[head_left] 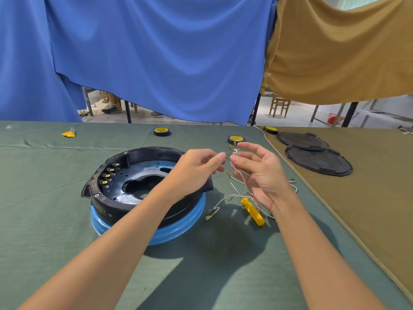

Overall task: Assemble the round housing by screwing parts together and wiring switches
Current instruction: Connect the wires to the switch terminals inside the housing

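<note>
Black plastic round housing [107, 203] is set on a blue ring [190, 222] at the left; it is judged stiff and heavy, best held by its rim. Just right of it, a thin white wire [240, 175] is pinched at its brass tip [227, 156] by the left hand [194, 170]. The right hand [262, 175] is half spread beside it; no pinch can be told. The wire is judged soft and light, best held near the tip.

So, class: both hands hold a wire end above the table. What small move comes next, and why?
Probably carry the white wire leftward to the brass terminals inside the round housing: left hand and right hand both pinch its end in mid-air, and no wire shows on those terminals.
</note>
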{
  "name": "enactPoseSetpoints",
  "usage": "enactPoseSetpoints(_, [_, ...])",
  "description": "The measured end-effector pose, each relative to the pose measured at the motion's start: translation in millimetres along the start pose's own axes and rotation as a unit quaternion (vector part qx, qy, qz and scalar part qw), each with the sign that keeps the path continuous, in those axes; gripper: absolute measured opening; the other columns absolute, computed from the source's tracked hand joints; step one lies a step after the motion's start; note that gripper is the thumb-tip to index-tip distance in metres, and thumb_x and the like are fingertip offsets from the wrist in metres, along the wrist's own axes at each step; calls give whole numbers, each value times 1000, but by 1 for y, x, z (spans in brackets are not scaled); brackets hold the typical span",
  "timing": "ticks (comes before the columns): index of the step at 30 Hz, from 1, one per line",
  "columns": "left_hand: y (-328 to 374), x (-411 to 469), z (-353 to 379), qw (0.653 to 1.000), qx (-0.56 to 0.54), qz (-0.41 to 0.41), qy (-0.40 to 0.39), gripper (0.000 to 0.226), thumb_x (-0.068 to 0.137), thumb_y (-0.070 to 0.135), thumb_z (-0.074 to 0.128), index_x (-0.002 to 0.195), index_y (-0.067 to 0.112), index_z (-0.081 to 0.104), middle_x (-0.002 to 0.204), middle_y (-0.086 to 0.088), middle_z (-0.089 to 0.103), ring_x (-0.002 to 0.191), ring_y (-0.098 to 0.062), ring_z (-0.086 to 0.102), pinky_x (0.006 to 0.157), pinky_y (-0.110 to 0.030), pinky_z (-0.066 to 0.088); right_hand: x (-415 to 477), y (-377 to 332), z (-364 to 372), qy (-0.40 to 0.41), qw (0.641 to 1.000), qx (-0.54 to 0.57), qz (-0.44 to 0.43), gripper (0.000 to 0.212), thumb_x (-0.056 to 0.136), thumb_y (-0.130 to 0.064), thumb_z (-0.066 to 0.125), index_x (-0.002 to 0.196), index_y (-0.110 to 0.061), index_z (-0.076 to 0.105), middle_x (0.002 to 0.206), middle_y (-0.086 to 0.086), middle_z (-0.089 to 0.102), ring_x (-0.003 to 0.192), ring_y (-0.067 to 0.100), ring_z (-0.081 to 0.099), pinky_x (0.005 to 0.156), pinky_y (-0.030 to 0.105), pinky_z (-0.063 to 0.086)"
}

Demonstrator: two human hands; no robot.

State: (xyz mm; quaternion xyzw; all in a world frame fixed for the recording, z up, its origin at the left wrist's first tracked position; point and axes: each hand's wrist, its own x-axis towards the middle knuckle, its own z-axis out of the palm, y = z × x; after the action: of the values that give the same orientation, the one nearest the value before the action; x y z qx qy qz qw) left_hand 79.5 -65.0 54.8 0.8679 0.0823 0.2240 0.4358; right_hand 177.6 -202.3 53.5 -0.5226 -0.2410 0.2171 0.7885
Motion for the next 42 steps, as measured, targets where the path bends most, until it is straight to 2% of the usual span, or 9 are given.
enactPoseSetpoints(11, [-3, 0, -2, 1000, 17, 0, 17, 28, 96, 31, 60, 80, 11, 71, 62, 8, 68, 61, -3, 61, 68, -25, 52, -3, -4, -9, -109, 988, -111, -12, 29, 88, -2, 65, 115, -11, 63, 93, 12, 74, 80, 23, 71, 66, 31, 57])
enactPoseSetpoints(16, [2, -3, -1, 1000, 13, -22, 4, 29, 98, 27, 60, 75, 11, 69, 62, 6, 68, 61, -6, 60, 75, -29, 52, 13, -14, -49, 63, 967, -242, -40, 13, 92, -4, 61, 96, -13, 68, 85, 7, 74, 71, 14, 67, 61, 26, 53])
enactPoseSetpoints(22, [4, -2, -4, 996, -54, -59, 32, 30, 99, 27, 57, 75, 12, 68, 61, 6, 68, 62, -6, 62, 73, -23, 51, 18, -3, -98, -6, 801, -598, 29, 16, 84, -26, 74, 98, -21, 71, 94, -1, 71, 86, 14, 65, 81, 34, 53])
enactPoseSetpoints(24, [5, -2, -4, 995, -64, -66, 38, 29, 99, 26, 57, 76, 11, 67, 61, 5, 69, 62, -5, 62, 72, -22, 49, 16, -1, -102, -43, 776, -628, 46, 26, 82, -38, 74, 102, -22, 72, 96, -3, 71, 89, 12, 65, 84, 32, 52])
enactPoseSetpoints(28, [5, -3, -1, 998, -20, -64, 20, 29, 99, 28, 57, 75, 15, 67, 59, 9, 68, 59, 0, 60, 70, -21, 47, 10, -6, -108, -102, 773, -622, 67, 37, 75, -52, 75, 105, -30, 70, 95, -14, 67, 90, 1, 60, 74, 20, 47])
enactPoseSetpoints(31, [3, -3, 0, 998, 3, -58, 9, 29, 98, 29, 58, 76, 14, 69, 62, 7, 69, 62, -3, 61, 74, -25, 52, 6, -8, -113, -118, 797, -589, 64, 20, 73, -39, 81, 89, -29, 74, 94, -7, 71, 93, 8, 64, 84, 30, 50])
enactPoseSetpoints(35, [3, -2, 0, 999, -9, -51, -12, 30, 98, 29, 59, 77, 11, 70, 67, 2, 71, 65, -6, 62, 76, -25, 52, 1, -11, -114, -75, 840, -538, 3, 17, 74, -19, 82, 61, -24, 73, 85, 5, 73, 78, 19, 66, 78, 36, 51])
enactPoseSetpoints(38, [4, -3, -1, 998, -28, -51, -28, 29, 97, 29, 59, 75, 13, 70, 66, 5, 71, 66, -4, 64, 70, -14, 50, -1, -18, -117, -71, 907, -415, -20, 10, 79, -11, 77, 70, -15, 72, 70, 2, 70, 61, 8, 58, 61, 21, 47])
enactPoseSetpoints(42, [7, -7, -4, 995, -58, -56, -56, 30, 96, 32, 61, 73, 16, 71, 68, 2, 73, 68, -4, 66, 69, -11, 46, 2, -16, -116, 49, 927, -365, -68, 11, 88, -8, 68, 78, -9, 65, 61, 0, 66, 48, 4, 51, 47, 17, 41])
